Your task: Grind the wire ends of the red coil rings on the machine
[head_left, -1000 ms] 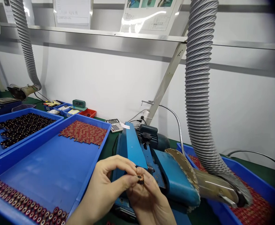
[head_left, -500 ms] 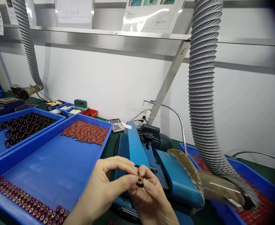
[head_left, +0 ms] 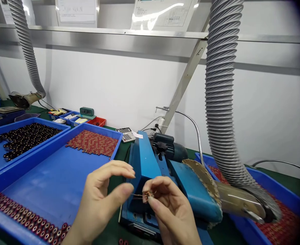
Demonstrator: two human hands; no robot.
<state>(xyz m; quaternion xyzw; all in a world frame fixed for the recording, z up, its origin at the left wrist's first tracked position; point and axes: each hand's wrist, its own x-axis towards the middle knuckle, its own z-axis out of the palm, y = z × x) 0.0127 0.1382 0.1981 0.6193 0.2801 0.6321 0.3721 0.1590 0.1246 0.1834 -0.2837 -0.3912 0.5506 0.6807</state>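
Observation:
Between the thumb and fingers of my right hand [head_left: 172, 207] is a small copper-wound ring coil [head_left: 147, 194], dark at its core. A thin wire lead [head_left: 137, 195] sticks out from it to the left. My left hand [head_left: 101, 197] is just to the left, thumb and index finger spread apart with nothing between them. Both hands are above the front of a blue belt-sander-like machine [head_left: 146, 156]. Below them, two small red rings [head_left: 123, 242] lie at the bottom edge of the view.
To the left, a blue tray [head_left: 50, 177] holds red rings in its far corner and near edge. Beyond it, another blue tray [head_left: 65, 128] holds black rings. On the right are a grey extraction hose [head_left: 221, 88] and a blue tray [head_left: 259, 177] of red parts. A calculator [head_left: 126, 135] lies behind.
My left hand has let go of the coil and drawn left, its fingers opening. The coil stays in my right hand, moved slightly left, with its wire lead now showing.

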